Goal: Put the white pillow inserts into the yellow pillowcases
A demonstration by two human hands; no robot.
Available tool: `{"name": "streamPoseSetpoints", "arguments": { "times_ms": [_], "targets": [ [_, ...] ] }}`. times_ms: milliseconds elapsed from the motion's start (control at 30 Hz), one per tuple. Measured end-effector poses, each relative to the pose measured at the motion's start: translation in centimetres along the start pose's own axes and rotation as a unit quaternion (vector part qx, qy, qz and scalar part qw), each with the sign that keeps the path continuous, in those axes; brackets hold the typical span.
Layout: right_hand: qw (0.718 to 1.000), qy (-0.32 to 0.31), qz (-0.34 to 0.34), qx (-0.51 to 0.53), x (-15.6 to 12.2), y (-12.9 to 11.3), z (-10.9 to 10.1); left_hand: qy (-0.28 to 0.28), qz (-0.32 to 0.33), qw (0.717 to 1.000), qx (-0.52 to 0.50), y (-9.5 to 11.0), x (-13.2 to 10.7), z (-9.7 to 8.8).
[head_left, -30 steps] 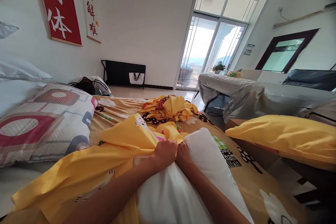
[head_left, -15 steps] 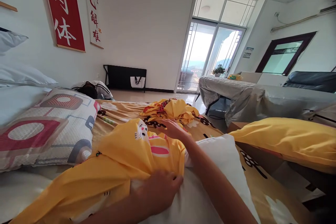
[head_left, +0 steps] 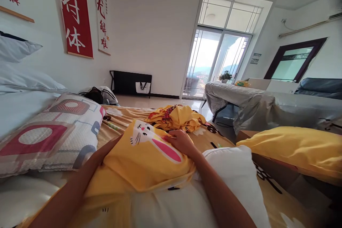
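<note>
A yellow pillowcase [head_left: 128, 169] with a white-faced rabbit print lies bunched over the near part of a white pillow [head_left: 235, 174]. My right hand [head_left: 181, 141] grips the case by its far right edge, fingers curled into the cloth beside the rabbit's pink ear. Along the case's left side reaches my left hand [head_left: 113, 146]; its fingers are hidden behind the fabric, so their grip does not show. The white pillow sticks out to the right of my right forearm, and more white shows below the case's near edge.
Crumpled yellow cloth [head_left: 179, 117] lies farther back on the patterned blanket [head_left: 123, 114]. At left is a patterned pillow [head_left: 69, 131], with white pillows [head_left: 26, 78] behind it. A yellow pillow [head_left: 296, 146] rests at right, above a cardboard box. Beyond stands a plastic-covered table [head_left: 248, 103].
My left hand has moved from the case's near edge to its far left side. The rabbit print has spread flatter and tilted. My right hand has closed on the cloth. The view has shifted slightly.
</note>
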State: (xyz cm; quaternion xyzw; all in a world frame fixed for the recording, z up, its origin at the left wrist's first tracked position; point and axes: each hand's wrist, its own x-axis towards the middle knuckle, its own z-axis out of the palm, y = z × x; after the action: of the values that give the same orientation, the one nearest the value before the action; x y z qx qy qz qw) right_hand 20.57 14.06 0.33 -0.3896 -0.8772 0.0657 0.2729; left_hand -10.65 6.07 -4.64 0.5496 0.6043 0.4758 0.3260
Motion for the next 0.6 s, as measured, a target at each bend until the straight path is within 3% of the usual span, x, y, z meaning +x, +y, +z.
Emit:
{"name": "streamPoseSetpoints", "arguments": {
  "times_ms": [167,267,400,533,600],
  "targets": [
    [0.992,0.08,0.061,-0.069,-2.1,0.9,0.5,-0.132,0.029,0.985,-0.105,2.2,-2.8,0.9],
    [0.992,0.091,0.029,-0.082,-2.6,1.4,1.8,-0.18,0.059,0.979,-0.075,4.2,-2.6,1.3],
    [0.981,0.179,0.052,-0.062,-3.7,1.4,3.7,-0.148,0.041,0.985,0.079,3.8,-1.2,2.1],
    [0.996,0.035,-0.031,-0.082,-5.1,1.7,4.5,-0.074,0.04,0.99,0.115,1.7,-0.7,2.4],
    [0.993,0.013,-0.054,-0.105,-4.8,2.1,3.7,-0.01,0.074,0.989,0.129,1.9,-1.0,2.3]
  ]
}}
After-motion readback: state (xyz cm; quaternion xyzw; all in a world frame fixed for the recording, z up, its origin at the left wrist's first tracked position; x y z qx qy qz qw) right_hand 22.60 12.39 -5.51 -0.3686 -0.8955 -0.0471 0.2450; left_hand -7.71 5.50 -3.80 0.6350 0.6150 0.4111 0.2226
